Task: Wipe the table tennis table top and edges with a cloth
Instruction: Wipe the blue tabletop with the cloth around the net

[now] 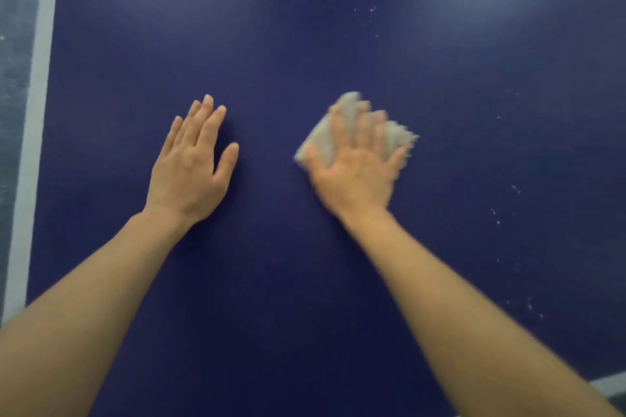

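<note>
Two bare forearms reach over the dark blue table tennis table [305, 27], whose white edge line [37, 132] runs down the left. Left hand [189, 166] lies flat, fingers straight. Right hand [355, 169], blurred, presses spread fingers on a folded grey cloth [321, 137]. White specks [372, 10] dot the right side.

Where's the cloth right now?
In the head view, the cloth lies on the blue table top, right of centre, pressed flat under the right hand.
</note>
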